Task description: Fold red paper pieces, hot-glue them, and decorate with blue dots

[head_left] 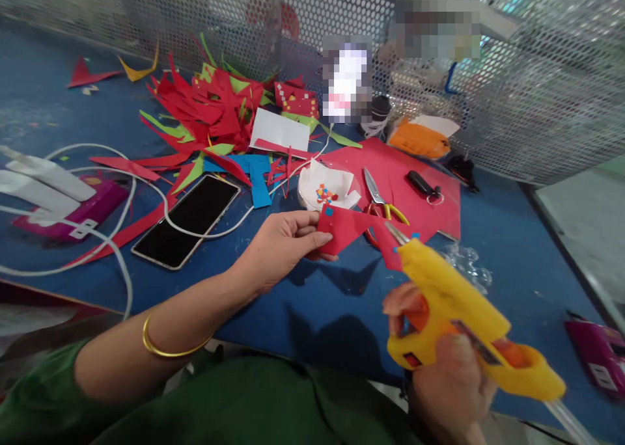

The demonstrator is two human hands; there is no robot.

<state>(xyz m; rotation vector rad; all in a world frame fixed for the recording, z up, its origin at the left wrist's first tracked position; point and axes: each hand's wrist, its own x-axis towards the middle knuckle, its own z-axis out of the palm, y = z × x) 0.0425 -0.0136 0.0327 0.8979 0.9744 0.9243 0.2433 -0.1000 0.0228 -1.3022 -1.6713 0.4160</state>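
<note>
My left hand (286, 243) pinches one end of a red paper piece (346, 227) that has small blue squares stuck near its ends. Wrapped around the handle of a yellow glue gun (454, 289) is my right hand (454, 367). The gun's metal nozzle points up and left, close to the paper's right part; whether it touches cannot be made out. A white bowl (305, 188) lined with paper, holding tiny coloured bits, sits just behind the paper. Scissors (375, 194) with red and yellow handles lie open to the right of the bowl.
Red and green paper scraps (209, 107) heap at the back left. A phone (188, 220) lies beneath a looping white cable (161, 191). On a red sheet (430, 172) rests a black keyed object (422, 185). A perforated metal screen (195, 15) bounds the blue table (493, 230).
</note>
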